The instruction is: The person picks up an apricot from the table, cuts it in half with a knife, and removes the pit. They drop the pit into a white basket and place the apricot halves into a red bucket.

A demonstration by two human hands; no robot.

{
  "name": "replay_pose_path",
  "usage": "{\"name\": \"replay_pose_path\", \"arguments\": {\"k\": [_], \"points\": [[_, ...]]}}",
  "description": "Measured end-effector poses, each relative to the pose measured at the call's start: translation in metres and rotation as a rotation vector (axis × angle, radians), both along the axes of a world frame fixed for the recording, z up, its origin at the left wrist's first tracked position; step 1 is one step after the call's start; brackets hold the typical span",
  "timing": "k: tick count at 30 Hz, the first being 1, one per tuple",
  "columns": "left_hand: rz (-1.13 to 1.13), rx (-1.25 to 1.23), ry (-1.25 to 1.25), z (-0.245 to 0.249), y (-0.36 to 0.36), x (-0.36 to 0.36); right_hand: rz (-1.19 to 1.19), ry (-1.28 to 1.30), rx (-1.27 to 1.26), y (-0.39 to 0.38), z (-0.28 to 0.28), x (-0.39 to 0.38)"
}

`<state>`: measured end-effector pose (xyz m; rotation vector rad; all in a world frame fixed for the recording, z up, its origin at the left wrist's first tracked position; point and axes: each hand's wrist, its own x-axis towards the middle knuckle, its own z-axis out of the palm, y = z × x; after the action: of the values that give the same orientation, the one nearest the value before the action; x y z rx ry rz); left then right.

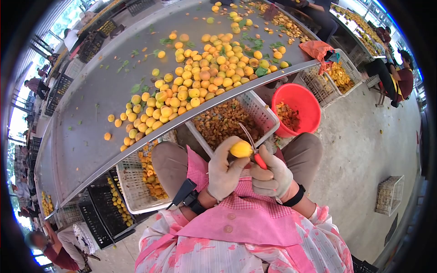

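My left hand (226, 172), in a pale glove, holds a yellow apricot (241, 149) between thumb and fingers above my lap. My gloved right hand (272, 175) is closed on the red handle of a small curved cutting tool (259, 157). The tool's metal blade points up and to the left, beside the apricot. Beyond my hands, a white crate (265, 113) holds brown pits or fruit pieces. Many whole apricots (200, 77) lie heaped on the metal table (86, 123).
A red bucket (309, 108) with fruit pieces stands at the right of the crate. Another white crate (132, 186) holds orange halves at the left, near black crates (98, 207). The table's raised edge runs close ahead. People sit at the far left and right.
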<state>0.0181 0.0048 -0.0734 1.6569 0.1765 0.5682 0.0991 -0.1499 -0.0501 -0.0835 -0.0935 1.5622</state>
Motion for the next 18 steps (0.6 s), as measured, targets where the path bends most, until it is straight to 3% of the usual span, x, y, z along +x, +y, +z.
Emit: {"name": "replay_pose_path", "arguments": {"k": [2,3,5,6,7,9,10,13,15,17,18], "points": [[0.128,-0.290,0.161,0.012,0.007,0.004,-0.130,0.241,-0.185,-0.003,0.027,-0.004],[0.175,-0.454,0.235,0.022,0.015,0.005,-0.130,0.241,-0.183,-0.006,0.026,-0.003],[0.097,-0.503,0.219,0.013,0.026,0.002,-0.148,-0.073,-0.137,-0.013,0.027,0.002],[0.017,-0.642,0.172,0.009,0.026,-0.001,-0.277,-0.327,-0.253,-0.015,0.031,-0.001],[-0.063,-0.781,0.122,0.009,0.025,-0.003,-0.277,-0.325,-0.254,-0.013,0.033,-0.003],[-0.143,-0.916,0.095,0.010,0.028,-0.002,-0.484,-1.229,-0.615,-0.006,0.036,-0.005],[-0.224,-1.049,0.068,0.011,0.029,-0.002,-0.469,-1.219,-0.594,-0.007,0.032,-0.003],[-0.313,-1.075,0.119,0.016,0.029,-0.004,-0.610,-1.332,-0.584,0.002,0.019,-0.004],[-0.326,-1.024,0.135,0.014,0.027,-0.005,-0.619,-1.244,-0.656,0.005,0.027,-0.005],[-0.260,-0.769,0.193,0.018,0.022,-0.006,-0.592,-1.148,-0.814,0.007,0.038,-0.003],[-0.266,-0.770,0.196,0.021,0.020,-0.006,-0.542,-0.976,-0.828,0.011,0.052,0.000]]}}
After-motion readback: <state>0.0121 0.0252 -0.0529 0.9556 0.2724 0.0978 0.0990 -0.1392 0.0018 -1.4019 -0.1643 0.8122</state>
